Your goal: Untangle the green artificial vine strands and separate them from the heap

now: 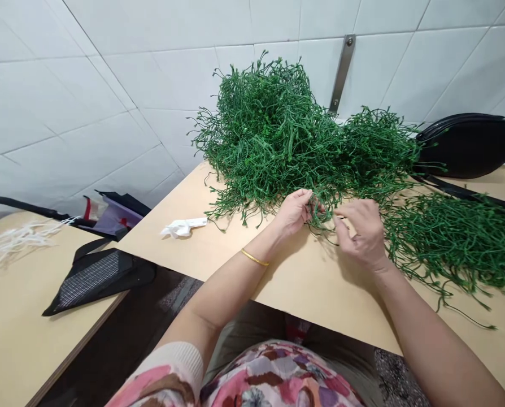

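Note:
My left hand (295, 211) is closed around a small bunch of thin green artificial stems (325, 204) at the front of a big heap. To its right, my right hand (361, 230) has its thumb and fingers curled close to the same stems. Its fingertips seem pinched on something too small to make out. Behind both hands rises the large tangled pile of green plastic stems (273, 130) with little budded tips. A second, lower pile of green stems (460, 240) lies to the right of my right hand.
A crumpled white tissue (183, 227) lies on the table (231, 260) left of my hands. At the back right stands a black bag (468, 144) with its strap. Another table (19, 316) on the left bears white strips (17, 243) and a black mesh pouch (95, 277). A tiled wall (184, 73) closes the back.

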The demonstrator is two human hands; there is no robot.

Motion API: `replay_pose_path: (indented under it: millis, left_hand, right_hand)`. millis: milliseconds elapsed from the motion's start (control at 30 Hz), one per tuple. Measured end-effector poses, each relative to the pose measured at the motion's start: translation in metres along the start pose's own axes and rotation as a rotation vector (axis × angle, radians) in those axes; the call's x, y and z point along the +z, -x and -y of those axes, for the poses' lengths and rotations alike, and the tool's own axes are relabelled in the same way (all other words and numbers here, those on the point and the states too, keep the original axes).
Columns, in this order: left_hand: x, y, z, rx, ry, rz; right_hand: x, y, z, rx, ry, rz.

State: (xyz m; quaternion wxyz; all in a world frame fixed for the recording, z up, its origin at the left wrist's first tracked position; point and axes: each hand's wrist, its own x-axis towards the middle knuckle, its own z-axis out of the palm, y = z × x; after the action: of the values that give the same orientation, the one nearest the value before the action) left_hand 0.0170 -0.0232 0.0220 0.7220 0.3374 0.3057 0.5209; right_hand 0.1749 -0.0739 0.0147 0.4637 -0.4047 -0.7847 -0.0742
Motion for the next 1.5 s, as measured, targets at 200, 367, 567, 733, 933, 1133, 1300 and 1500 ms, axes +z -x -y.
replay_pose_path:
  millis: [200, 367, 567, 733, 933, 1133, 1300, 1500]
  left_hand:
    - [-0.002, 0.000, 0.006, 0.003, 0.011, 0.056]
    - [-0.004, -0.001, 0.011, -0.085, -0.014, 0.117]
    - [0.000, 0.006, 0.002, -0.001, -0.340, 0.208]
    - [-0.001, 0.003, 0.001, 0.192, -0.338, 0.087]
    - [-0.005, -0.003, -0.007, 0.321, -0.171, -0.128]
    - [-0.008, -0.001, -0.010, 0.277, -0.236, -0.028]
    - [-0.004, 0.002, -0.004, 0.321, -0.407, 0.048]
    - [-0.001, 0.007, 0.000, 0.337, -0.608, 0.087]
  right_hand:
    - [0.016, 0.006, 0.005, 0.001, 0.214, 0.358]
    - [0.019, 0.009, 0.002, 0.055, 0.383, 0.423]
    - [0.012, 0.011, -0.011, 0.168, 0.461, 0.297]
    - [0.010, 0.007, -0.010, 0.256, 0.366, 0.418]
    - [0.003, -0.004, 0.005, 0.408, -0.066, 0.696]
    - [-0.007, -0.002, -0.017, 0.501, -0.439, 0.528]
    - [-0.013, -0.004, -0.024, 0.511, -0.600, 0.159]
    - [-0.013, -0.006, -0.007, 0.231, -0.367, -0.077]
